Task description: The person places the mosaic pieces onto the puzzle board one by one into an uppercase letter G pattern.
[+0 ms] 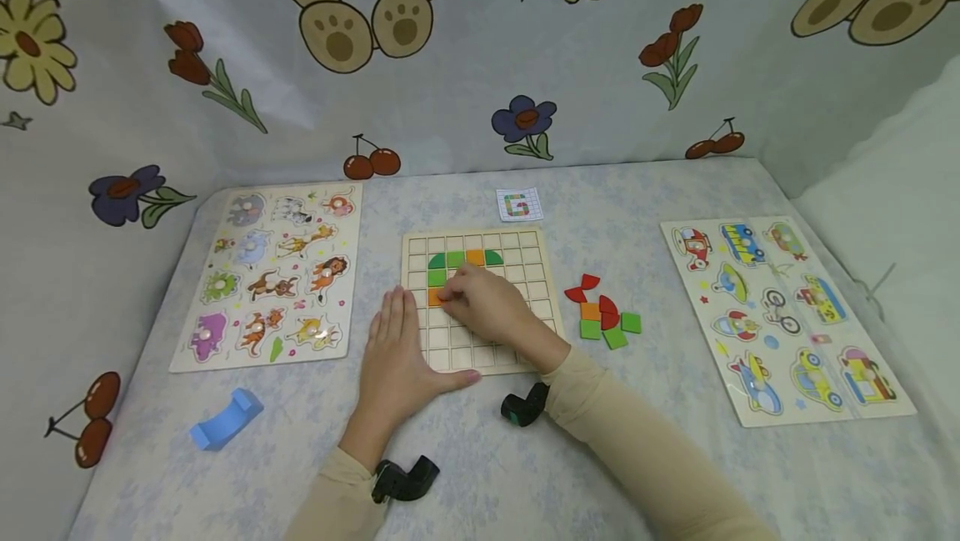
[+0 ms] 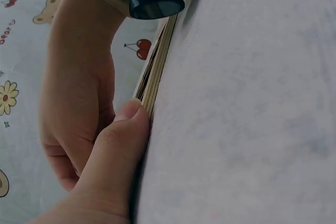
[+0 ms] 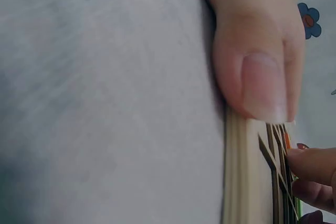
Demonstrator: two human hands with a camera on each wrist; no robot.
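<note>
A square wooden grid board lies mid-table. Against its left side rests my left hand, fingers straight and thumb stretched along the front edge; that thumb presses the edge in the left wrist view. My right hand reaches over the board, its curled fingers pinching an orange square tile in a left-hand cell. Above it sit a green square tile and a row of a green quarter-round, green square, orange square and green quarter-round.
Loose red quarter-rounds, green squares and an orange square lie right of the board. Behind it is a pattern card. An animal puzzle lies left, a vehicle puzzle right, and a blue curved block front left.
</note>
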